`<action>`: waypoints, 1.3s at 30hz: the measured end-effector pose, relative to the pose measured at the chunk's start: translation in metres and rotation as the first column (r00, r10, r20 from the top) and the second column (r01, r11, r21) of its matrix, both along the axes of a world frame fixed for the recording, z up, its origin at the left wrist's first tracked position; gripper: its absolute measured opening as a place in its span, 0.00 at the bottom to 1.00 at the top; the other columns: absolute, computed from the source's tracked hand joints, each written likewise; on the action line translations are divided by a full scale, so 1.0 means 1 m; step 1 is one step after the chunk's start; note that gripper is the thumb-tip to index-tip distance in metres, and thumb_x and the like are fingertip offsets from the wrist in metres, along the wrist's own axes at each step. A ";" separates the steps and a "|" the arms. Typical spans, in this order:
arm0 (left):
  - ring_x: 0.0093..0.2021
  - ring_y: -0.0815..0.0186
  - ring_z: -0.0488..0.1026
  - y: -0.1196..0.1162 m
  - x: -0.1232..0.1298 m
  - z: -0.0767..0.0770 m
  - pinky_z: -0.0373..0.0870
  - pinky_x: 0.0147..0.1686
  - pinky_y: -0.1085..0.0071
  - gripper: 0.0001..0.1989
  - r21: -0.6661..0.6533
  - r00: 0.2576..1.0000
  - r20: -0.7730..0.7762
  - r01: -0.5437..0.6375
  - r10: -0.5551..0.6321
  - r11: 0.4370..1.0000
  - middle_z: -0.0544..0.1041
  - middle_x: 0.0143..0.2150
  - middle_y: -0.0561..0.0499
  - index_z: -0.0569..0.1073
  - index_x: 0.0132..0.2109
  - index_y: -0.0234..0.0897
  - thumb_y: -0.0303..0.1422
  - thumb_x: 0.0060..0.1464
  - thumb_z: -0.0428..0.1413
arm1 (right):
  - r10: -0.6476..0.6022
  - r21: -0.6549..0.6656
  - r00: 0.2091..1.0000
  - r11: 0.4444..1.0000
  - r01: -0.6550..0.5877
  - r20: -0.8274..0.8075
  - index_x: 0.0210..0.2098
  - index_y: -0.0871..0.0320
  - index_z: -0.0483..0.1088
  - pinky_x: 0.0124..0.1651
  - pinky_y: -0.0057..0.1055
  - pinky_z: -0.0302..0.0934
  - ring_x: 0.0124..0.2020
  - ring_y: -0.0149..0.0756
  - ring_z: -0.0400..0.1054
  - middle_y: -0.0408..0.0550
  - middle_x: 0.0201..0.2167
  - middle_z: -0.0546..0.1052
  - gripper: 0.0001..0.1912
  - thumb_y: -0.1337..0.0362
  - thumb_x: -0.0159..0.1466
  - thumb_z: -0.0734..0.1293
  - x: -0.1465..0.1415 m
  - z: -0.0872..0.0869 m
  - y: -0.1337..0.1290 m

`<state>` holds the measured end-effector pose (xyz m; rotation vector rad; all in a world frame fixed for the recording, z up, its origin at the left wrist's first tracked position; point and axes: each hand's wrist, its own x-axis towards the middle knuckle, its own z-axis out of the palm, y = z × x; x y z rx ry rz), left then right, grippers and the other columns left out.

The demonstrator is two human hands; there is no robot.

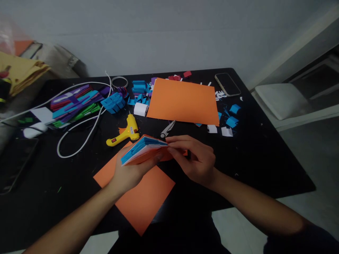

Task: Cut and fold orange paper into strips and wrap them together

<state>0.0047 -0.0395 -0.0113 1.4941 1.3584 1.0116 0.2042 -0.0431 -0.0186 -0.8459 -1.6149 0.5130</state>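
Note:
My left hand is wrapped round a folded stack of blue, white and orange paper, its layered edges facing up. The fingers of my right hand pinch the right end of the same stack; the exact sheet between them is hard to make out. Under my hands an orange paper sheet lies turned cornerwise on the black table. A yellow glue gun rests just beyond my left hand. Small scissors lie past the stack, their handles partly hidden.
A larger orange sheet covers scraps at the back. Blue paper pieces and bundled coloured strips lie left, crossed by a white cable. One phone is at back right; a dark flat device lies left.

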 end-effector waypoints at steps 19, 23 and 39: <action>0.56 0.56 0.81 0.010 -0.024 0.006 0.73 0.62 0.53 0.13 0.615 0.966 -0.189 0.255 -0.174 0.746 0.85 0.52 0.49 0.82 0.53 0.45 0.34 0.70 0.53 | -0.031 -0.406 0.958 0.909 -0.092 -0.286 0.38 0.54 0.76 0.46 0.34 0.74 0.39 0.35 0.77 0.45 0.35 0.79 0.02 0.64 0.68 0.72 0.002 -0.004 0.009; 0.58 0.56 0.79 0.013 -0.032 0.001 0.70 0.65 0.52 0.16 0.633 0.915 -0.381 0.364 -0.134 0.683 0.84 0.54 0.48 0.81 0.55 0.45 0.34 0.73 0.49 | 0.108 -0.644 0.828 0.576 -0.503 -0.550 0.36 0.56 0.76 0.42 0.33 0.77 0.33 0.34 0.79 0.43 0.32 0.82 0.11 0.55 0.64 0.76 0.000 -0.003 0.013; 0.61 0.55 0.75 0.017 -0.027 -0.014 0.67 0.65 0.51 0.17 0.710 0.807 -0.588 0.484 0.051 0.512 0.82 0.58 0.46 0.76 0.61 0.44 0.28 0.69 0.53 | -0.073 -0.664 0.691 0.367 -0.652 -0.719 0.31 0.57 0.77 0.40 0.26 0.76 0.32 0.28 0.78 0.39 0.29 0.81 0.14 0.62 0.52 0.84 -0.002 -0.005 0.021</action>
